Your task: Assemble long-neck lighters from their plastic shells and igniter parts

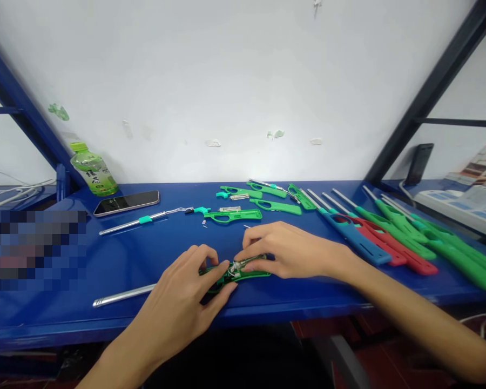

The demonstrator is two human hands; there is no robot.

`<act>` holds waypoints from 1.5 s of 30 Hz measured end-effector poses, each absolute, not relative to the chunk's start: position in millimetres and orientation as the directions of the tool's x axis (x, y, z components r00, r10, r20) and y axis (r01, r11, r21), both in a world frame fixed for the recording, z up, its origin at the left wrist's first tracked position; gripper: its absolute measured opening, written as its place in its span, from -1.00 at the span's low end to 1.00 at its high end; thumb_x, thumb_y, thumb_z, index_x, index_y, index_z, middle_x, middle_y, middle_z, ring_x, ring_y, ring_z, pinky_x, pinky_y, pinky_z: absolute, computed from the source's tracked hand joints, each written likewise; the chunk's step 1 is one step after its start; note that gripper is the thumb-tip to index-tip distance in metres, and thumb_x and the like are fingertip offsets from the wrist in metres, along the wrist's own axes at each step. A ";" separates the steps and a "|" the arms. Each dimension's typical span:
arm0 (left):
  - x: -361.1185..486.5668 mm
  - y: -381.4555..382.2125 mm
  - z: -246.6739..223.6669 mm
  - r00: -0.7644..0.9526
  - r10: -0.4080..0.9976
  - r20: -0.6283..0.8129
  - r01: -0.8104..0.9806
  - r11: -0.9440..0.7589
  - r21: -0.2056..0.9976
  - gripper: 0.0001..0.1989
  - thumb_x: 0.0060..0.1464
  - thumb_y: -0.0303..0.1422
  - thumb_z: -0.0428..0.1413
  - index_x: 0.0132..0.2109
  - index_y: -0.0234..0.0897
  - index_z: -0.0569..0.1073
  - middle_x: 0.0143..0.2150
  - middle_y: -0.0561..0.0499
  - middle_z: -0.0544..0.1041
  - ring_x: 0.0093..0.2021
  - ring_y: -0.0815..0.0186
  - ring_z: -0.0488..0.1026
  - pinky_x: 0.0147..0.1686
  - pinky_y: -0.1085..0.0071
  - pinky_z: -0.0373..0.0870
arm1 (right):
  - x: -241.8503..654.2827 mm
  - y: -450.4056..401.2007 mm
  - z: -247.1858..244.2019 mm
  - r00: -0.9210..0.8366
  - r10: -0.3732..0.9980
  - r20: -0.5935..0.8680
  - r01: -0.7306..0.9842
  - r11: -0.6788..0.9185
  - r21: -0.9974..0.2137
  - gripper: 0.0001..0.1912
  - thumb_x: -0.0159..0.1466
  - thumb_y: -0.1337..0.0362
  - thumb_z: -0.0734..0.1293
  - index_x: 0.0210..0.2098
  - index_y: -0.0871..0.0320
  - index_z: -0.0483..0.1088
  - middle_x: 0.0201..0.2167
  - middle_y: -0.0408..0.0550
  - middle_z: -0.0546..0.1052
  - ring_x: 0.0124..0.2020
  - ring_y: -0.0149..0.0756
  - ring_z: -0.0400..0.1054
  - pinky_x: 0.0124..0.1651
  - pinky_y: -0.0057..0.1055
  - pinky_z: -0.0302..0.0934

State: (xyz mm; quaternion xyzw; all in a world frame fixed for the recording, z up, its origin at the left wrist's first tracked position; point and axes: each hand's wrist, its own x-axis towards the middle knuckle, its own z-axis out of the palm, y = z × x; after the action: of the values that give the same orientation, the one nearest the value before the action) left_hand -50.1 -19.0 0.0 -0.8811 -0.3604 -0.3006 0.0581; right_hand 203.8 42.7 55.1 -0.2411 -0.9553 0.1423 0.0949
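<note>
Green lighter shell (251, 275) is lying pretty much parallel to the tabletop's (311, 294) front edge; your left hand (188, 283)'s pinching it, your right hand (283, 249)'s pinching the see-through piece (238, 265).

No text readable for certain. Green-capped plastic drink bottle (92, 168): label (99, 177) with dark lettering, too small and blurred to make out.
</note>
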 end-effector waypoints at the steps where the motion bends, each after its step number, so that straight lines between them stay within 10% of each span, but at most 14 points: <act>1: -50.3 -19.2 -0.1 0.560 0.601 0.571 0.668 -0.735 0.118 -0.81 0.42 -0.34 0.11 0.07 -0.24 0.56 -0.11 -0.09 0.46 -0.20 0.20 0.42 -0.21 0.24 0.46 | 203.8 42.6 55.0 -0.865 0.489 0.114 0.436 0.844 -0.311 -0.75 0.49 0.19 0.39 0.07 0.07 0.64 -0.14 -0.07 0.59 -0.20 -0.30 0.51 -0.14 -0.38 0.30; 45: -50.6 -19.3 0.2 0.579 0.616 0.534 0.694 -0.716 0.073 -0.88 0.42 -0.31 0.11 -0.02 -0.24 0.49 -0.21 -0.01 0.43 -0.27 0.20 0.35 -0.28 0.27 0.35 | 200.3 37.1 54.4 -0.885 0.442 0.144 0.420 0.893 -0.159 -0.73 0.52 0.21 0.33 0.08 0.10 0.64 -0.12 -0.03 0.61 -0.19 -0.26 0.51 -0.17 -0.32 0.29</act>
State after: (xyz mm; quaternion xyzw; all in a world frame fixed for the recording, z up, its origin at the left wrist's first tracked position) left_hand -50.6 -19.3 0.2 -0.8856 -0.3698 -0.2714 0.0724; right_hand 200.3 37.1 54.4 -0.2223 -0.9690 0.0619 0.0886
